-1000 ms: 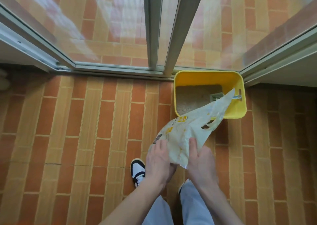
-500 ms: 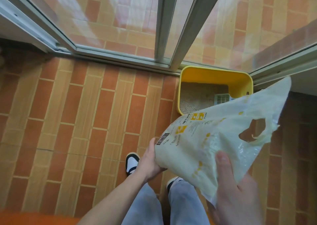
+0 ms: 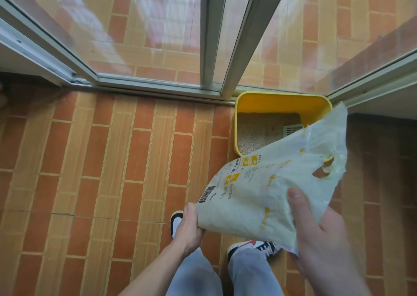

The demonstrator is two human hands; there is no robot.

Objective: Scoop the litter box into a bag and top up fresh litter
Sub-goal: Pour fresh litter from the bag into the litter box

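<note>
The lower corner of a pale litter bag (image 3: pixel 259 189) is pinched in the closed left hand (image 3: pixel 189 225), while its near edge is clasped by the right hand (image 3: pixel 320 232), thumb laid flat over the plastic. From these grips the bag is slanted up and away, its torn mouth held above the near right corner of a yellow litter box (image 3: pixel 282 102). Grey litter (image 3: pixel 257 133) and a slotted scoop (image 3: pixel 292 130) are seen inside. The box is set on a brick-patterned tile floor (image 3: pixel 112 160), against a sliding glass door frame (image 3: pixel 212 38). Both forearms are extended forward above two sneakers.
</note>
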